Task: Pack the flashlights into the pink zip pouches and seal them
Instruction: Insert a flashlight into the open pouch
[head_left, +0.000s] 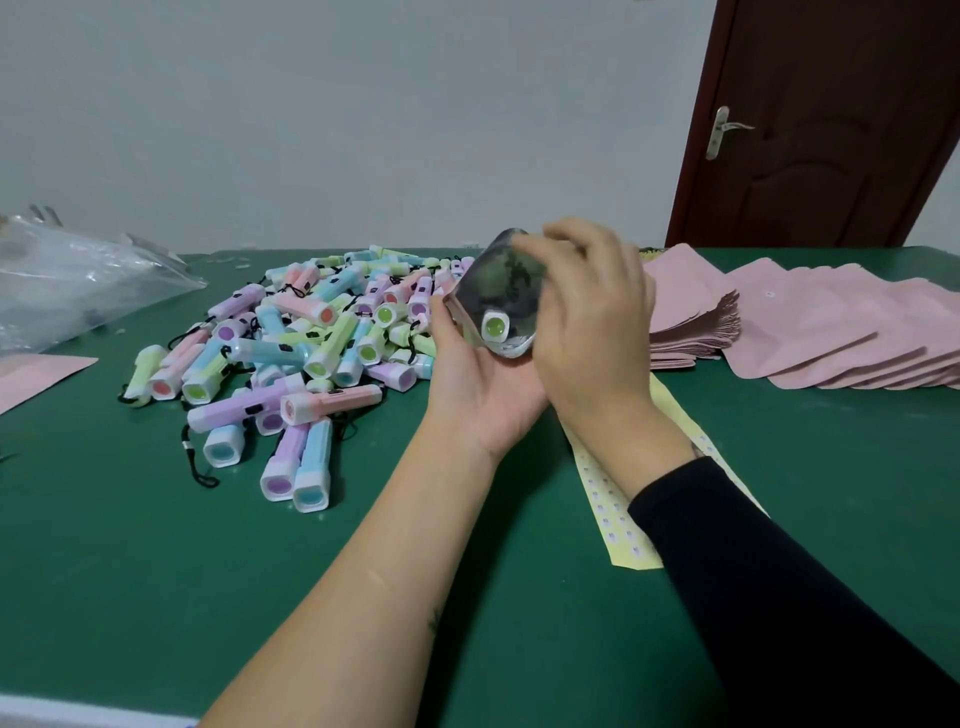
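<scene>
Head view shows the green flashlight (494, 327) inside the open pouch (506, 280), held above the table (156, 571) beside the pile (311, 338); my left hand (478, 379) cups it from below, thumb on its edge, my right hand (587, 312) curls fingers over the rim. Tilting the mouth down could spill it; a zip pressed over the lens would not seal. My left fingers are hidden behind the pouch.

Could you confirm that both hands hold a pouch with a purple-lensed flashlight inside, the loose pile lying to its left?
No: the head view shows the flashlight has a green lens, not purple. The left hand and right hand do hold the pouch, pile to its left.
</scene>
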